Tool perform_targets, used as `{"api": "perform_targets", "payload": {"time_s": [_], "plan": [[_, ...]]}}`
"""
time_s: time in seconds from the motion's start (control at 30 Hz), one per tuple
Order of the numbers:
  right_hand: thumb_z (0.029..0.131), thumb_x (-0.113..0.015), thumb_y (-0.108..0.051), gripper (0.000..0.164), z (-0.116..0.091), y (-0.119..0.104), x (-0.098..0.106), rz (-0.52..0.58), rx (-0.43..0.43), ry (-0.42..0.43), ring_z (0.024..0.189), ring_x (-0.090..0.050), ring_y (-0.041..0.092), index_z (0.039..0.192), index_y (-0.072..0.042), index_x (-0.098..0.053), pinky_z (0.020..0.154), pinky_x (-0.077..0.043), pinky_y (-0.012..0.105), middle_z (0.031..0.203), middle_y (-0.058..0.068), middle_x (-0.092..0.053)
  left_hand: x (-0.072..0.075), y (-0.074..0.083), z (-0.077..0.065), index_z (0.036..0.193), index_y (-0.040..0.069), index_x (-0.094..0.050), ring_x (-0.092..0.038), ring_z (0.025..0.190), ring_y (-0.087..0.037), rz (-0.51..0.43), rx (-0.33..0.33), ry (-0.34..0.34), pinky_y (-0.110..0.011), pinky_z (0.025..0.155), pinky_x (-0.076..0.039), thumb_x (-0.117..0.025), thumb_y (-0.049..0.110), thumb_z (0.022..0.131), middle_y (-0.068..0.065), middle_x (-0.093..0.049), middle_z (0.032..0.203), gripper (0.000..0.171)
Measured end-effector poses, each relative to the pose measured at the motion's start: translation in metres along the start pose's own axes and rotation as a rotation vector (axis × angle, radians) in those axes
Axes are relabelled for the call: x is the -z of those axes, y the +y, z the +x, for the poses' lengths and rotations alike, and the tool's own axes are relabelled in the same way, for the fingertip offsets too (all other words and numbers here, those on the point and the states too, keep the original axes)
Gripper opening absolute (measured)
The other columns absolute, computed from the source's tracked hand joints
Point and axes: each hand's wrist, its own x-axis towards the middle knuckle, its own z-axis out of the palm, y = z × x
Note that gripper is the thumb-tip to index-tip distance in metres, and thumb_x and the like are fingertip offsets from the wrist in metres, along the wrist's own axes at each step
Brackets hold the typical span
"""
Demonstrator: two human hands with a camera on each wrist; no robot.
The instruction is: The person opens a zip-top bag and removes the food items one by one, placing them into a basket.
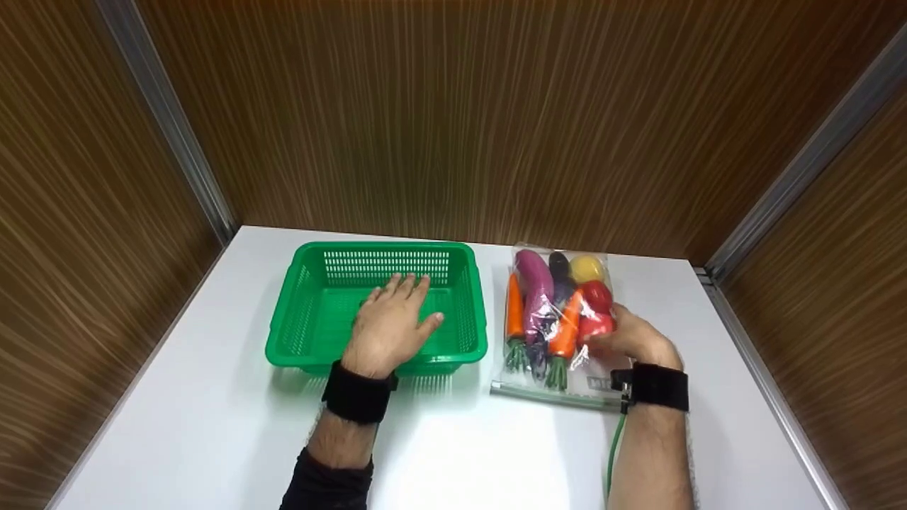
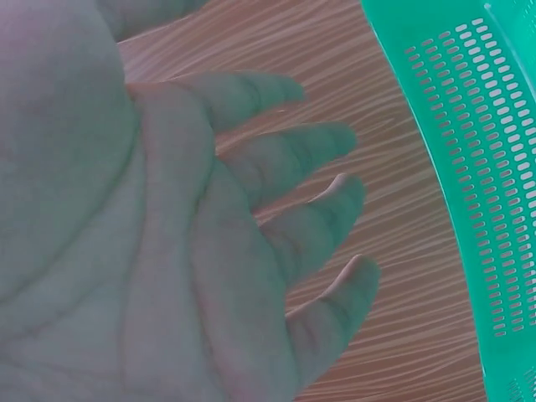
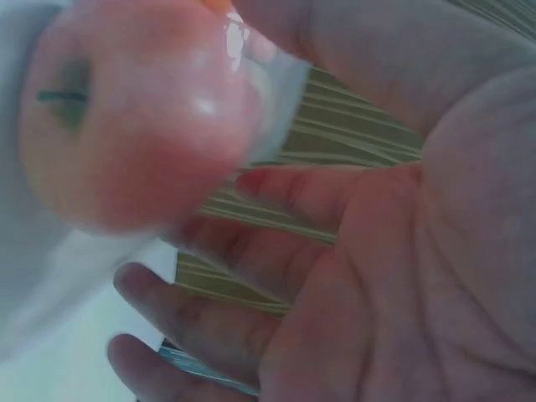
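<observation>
A clear zip bag (image 1: 581,372) lies right of the frame's centre, its zip strip (image 1: 556,396) towards the bottom. Through the plastic I see a pink-purple eggplant (image 1: 537,283), a darker one (image 1: 560,266), two carrots (image 1: 567,327) with green tops, a yellow fruit (image 1: 587,269) and two red fruits (image 1: 596,296). The right hand (image 1: 631,338) is at the bag's right edge, beside the lower red fruit; its grip is loose, fingers apart and gently bent, and whether the thumb presses the plastic I cannot tell. In the middle of the frame the left hand (image 1: 388,327) hangs over a green basket (image 1: 312,360), its grip spread. Both wrists wear black bands (image 1: 660,387). Everything rests on a white table (image 1: 482,460), with wood-grain panels (image 1: 453,120) filling the upper frame.
</observation>
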Motion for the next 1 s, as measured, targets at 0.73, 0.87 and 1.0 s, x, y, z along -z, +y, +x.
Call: {"api": "perform_targets", "payload": {"time_s": [0.73,0.87,1.0], "plan": [[0.114,-0.06,-0.046,0.081,0.015,0.02,0.004,-0.112,-0.072,0.076,0.099,-0.065,0.028,0.17,0.003,-0.03,0.081,-0.059,0.035,0.129,0.021,-0.062,-0.037,0.04,0.009,0.17,0.017,-0.062,-0.055,0.17,-0.031,0.197,-0.36,-0.004,-0.057,0.142,-0.042,-0.083,0.043,0.11,-0.01,-0.061,0.178,0.069],[0.115,-0.058,-0.049,0.086,0.015,0.019,0.005,-0.117,-0.07,0.067,0.105,-0.068,0.029,0.174,0.005,-0.026,0.084,-0.062,0.035,0.137,0.025,-0.064,-0.063,0.065,0.01,0.165,0.026,-0.067,-0.069,0.156,-0.024,0.354,-0.452,0.019,-0.05,0.133,-0.054,-0.093,0.044,0.102,0.0,-0.071,0.168,0.071],[0.114,-0.057,-0.049,0.085,0.014,0.019,0.005,-0.092,-0.068,0.057,0.107,-0.072,0.028,0.171,0.007,-0.027,0.085,-0.064,0.035,0.139,0.026,-0.066,-0.096,0.086,0.01,0.145,0.032,-0.08,-0.078,0.134,-0.018,0.549,-0.45,0.163,-0.039,0.12,-0.061,-0.099,0.035,0.093,0.007,-0.083,0.146,0.055]]}}
